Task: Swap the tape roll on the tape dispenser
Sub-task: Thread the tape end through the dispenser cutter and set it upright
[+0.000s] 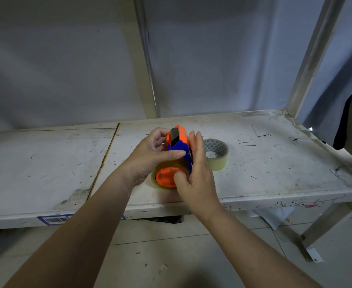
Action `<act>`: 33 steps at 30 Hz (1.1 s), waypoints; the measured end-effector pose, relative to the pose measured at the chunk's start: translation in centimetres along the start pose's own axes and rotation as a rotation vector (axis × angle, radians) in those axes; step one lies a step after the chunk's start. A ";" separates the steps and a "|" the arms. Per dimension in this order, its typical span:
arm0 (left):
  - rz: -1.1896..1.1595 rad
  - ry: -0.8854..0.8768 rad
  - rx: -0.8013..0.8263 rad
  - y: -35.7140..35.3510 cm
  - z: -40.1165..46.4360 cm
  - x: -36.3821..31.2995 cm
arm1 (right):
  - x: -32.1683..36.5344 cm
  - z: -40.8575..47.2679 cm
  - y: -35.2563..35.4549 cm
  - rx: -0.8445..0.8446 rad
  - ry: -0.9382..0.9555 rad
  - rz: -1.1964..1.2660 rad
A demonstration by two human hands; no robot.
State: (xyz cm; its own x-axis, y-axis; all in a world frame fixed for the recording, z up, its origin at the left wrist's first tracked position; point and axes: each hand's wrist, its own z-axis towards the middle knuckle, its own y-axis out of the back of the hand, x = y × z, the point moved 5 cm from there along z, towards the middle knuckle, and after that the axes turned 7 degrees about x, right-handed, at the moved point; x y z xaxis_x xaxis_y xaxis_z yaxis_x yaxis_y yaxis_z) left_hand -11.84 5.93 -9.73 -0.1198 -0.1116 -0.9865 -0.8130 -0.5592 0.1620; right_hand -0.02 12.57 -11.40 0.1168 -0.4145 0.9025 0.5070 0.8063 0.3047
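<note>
Both hands are holding the orange and blue tape dispenser (178,146) just above the worn white worktop (264,163). The left hand (150,159) is wrapping its left side, thumb lying across the blue body. The right hand (198,169) is pressing flat along the right side, thumb on the clear tape roll (160,173) mounted on the orange hub. A second tape roll (217,154) is lying on the worktop just beside the right hand.

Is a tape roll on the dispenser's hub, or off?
On: a clear roll rings the dispenser's orange hub, held by both hands; the spare roll lies on the table.
</note>
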 end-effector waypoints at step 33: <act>-0.020 0.020 -0.036 0.6 -0.2 0.1 | -2.7 -0.8 -0.2 -0.103 -0.057 -0.040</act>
State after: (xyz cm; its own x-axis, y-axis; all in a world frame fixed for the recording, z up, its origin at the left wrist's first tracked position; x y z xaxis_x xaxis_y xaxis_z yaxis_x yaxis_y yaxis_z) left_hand -12.21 5.39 -9.71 -0.0923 -0.1163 -0.9889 -0.7938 -0.5910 0.1436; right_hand 0.23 13.18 -14.19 0.0471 -0.4184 0.9070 0.5958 0.7406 0.3107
